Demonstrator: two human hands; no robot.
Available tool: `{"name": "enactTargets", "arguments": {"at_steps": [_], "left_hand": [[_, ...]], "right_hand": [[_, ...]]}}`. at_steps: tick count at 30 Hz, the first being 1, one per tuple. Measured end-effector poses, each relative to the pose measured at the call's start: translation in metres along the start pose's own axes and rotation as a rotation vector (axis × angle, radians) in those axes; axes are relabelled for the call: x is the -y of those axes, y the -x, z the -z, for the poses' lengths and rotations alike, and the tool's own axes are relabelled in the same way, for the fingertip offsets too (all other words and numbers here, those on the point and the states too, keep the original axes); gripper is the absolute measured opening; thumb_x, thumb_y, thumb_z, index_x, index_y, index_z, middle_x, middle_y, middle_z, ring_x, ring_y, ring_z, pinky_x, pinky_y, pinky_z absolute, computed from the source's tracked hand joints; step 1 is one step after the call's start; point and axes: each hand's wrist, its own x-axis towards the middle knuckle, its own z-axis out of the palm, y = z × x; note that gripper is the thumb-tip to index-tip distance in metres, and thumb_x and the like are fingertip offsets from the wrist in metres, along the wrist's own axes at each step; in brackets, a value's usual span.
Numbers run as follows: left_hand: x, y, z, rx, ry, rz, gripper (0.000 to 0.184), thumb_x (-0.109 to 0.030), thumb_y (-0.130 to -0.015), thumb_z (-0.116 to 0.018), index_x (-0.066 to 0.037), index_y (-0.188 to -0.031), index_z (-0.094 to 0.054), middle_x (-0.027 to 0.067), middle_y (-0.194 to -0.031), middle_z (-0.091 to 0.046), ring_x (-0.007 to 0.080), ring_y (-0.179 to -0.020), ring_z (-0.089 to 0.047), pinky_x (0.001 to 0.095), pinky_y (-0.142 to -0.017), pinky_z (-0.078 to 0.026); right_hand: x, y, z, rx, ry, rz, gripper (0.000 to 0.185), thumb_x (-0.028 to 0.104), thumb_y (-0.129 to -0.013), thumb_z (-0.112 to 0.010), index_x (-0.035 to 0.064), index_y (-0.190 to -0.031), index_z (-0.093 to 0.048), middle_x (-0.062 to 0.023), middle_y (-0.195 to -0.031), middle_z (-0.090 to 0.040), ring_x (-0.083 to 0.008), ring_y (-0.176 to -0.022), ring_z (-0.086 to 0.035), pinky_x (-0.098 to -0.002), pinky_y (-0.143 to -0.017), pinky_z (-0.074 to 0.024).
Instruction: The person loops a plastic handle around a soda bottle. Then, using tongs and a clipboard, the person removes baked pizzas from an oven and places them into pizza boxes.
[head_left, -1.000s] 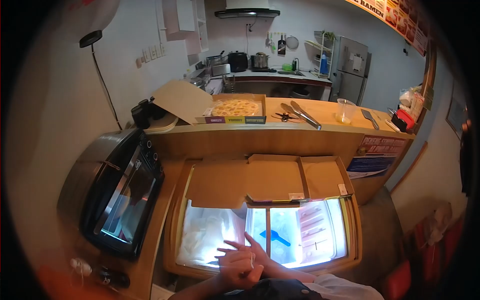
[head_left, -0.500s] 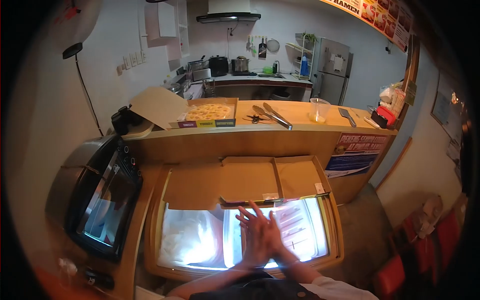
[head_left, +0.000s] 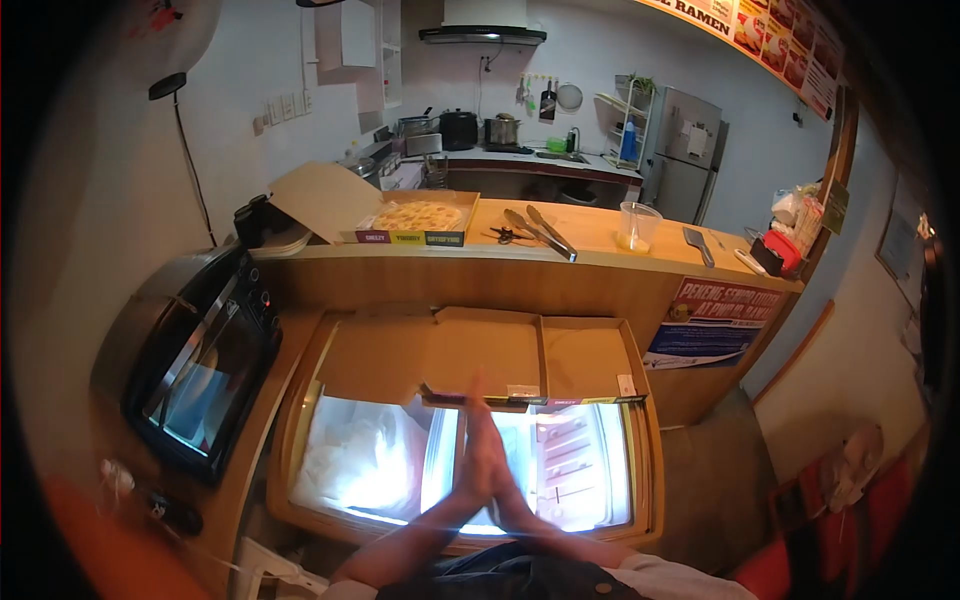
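Note:
My left hand (head_left: pixel 470 455) and my right hand (head_left: pixel 497 468) are pressed palm to palm, fingers stretched forward, over the lit glass top of a chest freezer (head_left: pixel 380 465). Nothing shows between them, though the inner palms are hidden. Just beyond my fingertips, opened cardboard boxes (head_left: pixel 480 350) lie flat across the back of the freezer. On the wooden counter (head_left: pixel 590 260) sits a boxed pizza (head_left: pixel 415 216), with metal tongs (head_left: pixel 541 234), a clear cup (head_left: pixel 638 228) and a broad blade (head_left: pixel 698 246) to its right.
A black oven (head_left: pixel 190 370) stands at the left on a wooden surface. Red chairs (head_left: pixel 860 520) are at the lower right. A kitchen with a stove pot (head_left: pixel 502 130) and a fridge (head_left: pixel 684 155) lies behind the counter. A poster (head_left: pixel 712 322) hangs on the counter front.
My hands have gone from rubbing across each other, with fingers spread, to lying palm to palm pointing forward. The camera view has shifted a little.

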Motion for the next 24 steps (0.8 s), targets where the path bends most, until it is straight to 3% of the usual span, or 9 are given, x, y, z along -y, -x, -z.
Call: {"name": "enactTargets", "arguments": {"at_steps": [1, 3, 4, 5, 9, 16, 18, 22, 24], "left_hand": [[0.007, 0.001, 0.005, -0.006, 0.168, -0.026, 0.061, -0.043, -0.086, -0.03, -0.009, -0.134, -0.015, 0.0127, -0.142, -0.01, 0.0295, -0.13, -0.009, 0.0433, -0.103, -0.009], [0.008, 0.009, 0.014, -0.048, 0.33, -0.021, 0.062, -0.043, -0.083, -0.036, -0.009, -0.132, -0.022, 0.0133, -0.141, -0.014, 0.032, -0.128, -0.013, 0.0432, -0.101, -0.014], [0.004, 0.014, 0.014, -0.059, 0.365, 0.013, 0.062, -0.043, -0.081, -0.039, -0.008, -0.131, -0.025, 0.0136, -0.14, -0.017, 0.0333, -0.127, -0.016, 0.0432, -0.1, -0.016], [-0.005, 0.019, 0.017, -0.102, 0.478, 0.021, 0.062, -0.043, -0.08, -0.043, -0.008, -0.13, -0.028, 0.0139, -0.139, -0.019, 0.0346, -0.126, -0.018, 0.0432, -0.1, -0.019], [-0.022, 0.03, 0.051, -0.251, 0.518, -0.057, 0.063, -0.042, -0.074, -0.055, -0.008, -0.125, -0.041, 0.0151, -0.137, -0.027, 0.0398, -0.122, -0.028, 0.043, -0.096, -0.028], [-0.025, 0.053, 0.083, -0.539, 0.394, -0.316, 0.051, -0.032, -0.068, -0.055, -0.014, -0.115, -0.054, 0.0126, -0.125, -0.042, 0.033, -0.121, -0.033, 0.0452, -0.097, -0.026], [-0.002, 0.054, 0.074, -0.373, 0.526, -0.433, 0.05, -0.032, -0.07, -0.054, -0.01, -0.115, -0.053, 0.0118, -0.119, -0.048, 0.0314, -0.119, -0.036, 0.0449, -0.095, -0.029], [0.086, 0.082, 0.031, 0.427, 1.223, -0.583, 0.056, -0.031, -0.077, -0.049, -0.003, -0.124, -0.039, 0.0126, -0.114, -0.049, 0.027, -0.116, -0.039, 0.0428, -0.092, -0.033], [0.039, 0.093, 0.045, -0.114, 1.076, -0.113, 0.062, -0.034, -0.081, -0.044, -0.005, -0.131, -0.024, 0.0144, -0.122, -0.037, 0.026, -0.119, -0.032, 0.0416, -0.094, -0.028]], "right_hand": [[-0.025, 0.007, 0.008, 0.099, -0.036, 0.089, 0.07, 0.054, -0.086, -0.031, 0.0128, -0.138, -0.009, -0.0122, -0.141, -0.018, -0.0282, -0.13, -0.017, -0.0427, -0.105, -0.0152], [-0.024, -0.01, 0.018, 0.185, -0.268, -0.085, 0.075, 0.057, -0.083, -0.036, 0.0163, -0.138, -0.006, -0.013, -0.139, -0.021, -0.031, -0.123, -0.031, -0.0466, -0.094, -0.0349], [-0.007, -0.013, 0.022, 0.243, -0.378, -0.02, 0.077, 0.061, -0.08, -0.038, 0.0204, -0.138, -0.006, -0.0159, -0.137, -0.024, -0.0332, -0.115, -0.041, -0.0443, -0.077, -0.0487], [-0.006, -0.018, 0.023, 0.29, -0.432, 0.051, 0.078, 0.064, -0.079, -0.037, 0.0219, -0.138, -0.007, -0.0187, -0.135, -0.026, -0.0349, -0.113, -0.043, -0.0433, -0.072, -0.0511], [-0.024, -0.017, 0.007, 0.504, -0.476, 0.353, 0.073, 0.055, -0.083, -0.037, 0.017, -0.138, -0.007, -0.0191, -0.138, -0.02, -0.0343, -0.118, -0.037, -0.0427, -0.074, -0.0486], [-0.009, 0.015, 0.001, 0.698, -0.301, 0.102, 0.075, 0.056, -0.082, -0.036, 0.0117, -0.137, -0.01, -0.02, -0.138, -0.019, -0.0345, -0.122, -0.028, -0.0433, -0.088, -0.0338], [-0.01, 0.015, -0.009, 0.697, -0.282, 0.065, 0.076, 0.056, -0.082, -0.036, 0.0101, -0.137, -0.011, -0.0203, -0.138, -0.019, -0.0346, -0.124, -0.025, -0.0435, -0.092, -0.0295], [-0.005, 0.009, -0.029, 0.693, -0.237, 0.033, 0.078, 0.056, -0.081, -0.036, 0.007, -0.136, -0.012, -0.0208, -0.138, -0.018, -0.0347, -0.126, -0.02, -0.0439, -0.099, -0.0211], [0.01, 0.0, -0.039, 0.726, -0.167, 0.048, 0.079, 0.056, -0.081, -0.036, 0.0055, -0.136, -0.013, -0.021, -0.138, -0.018, -0.0347, -0.127, -0.018, -0.044, -0.103, -0.0169]]}}
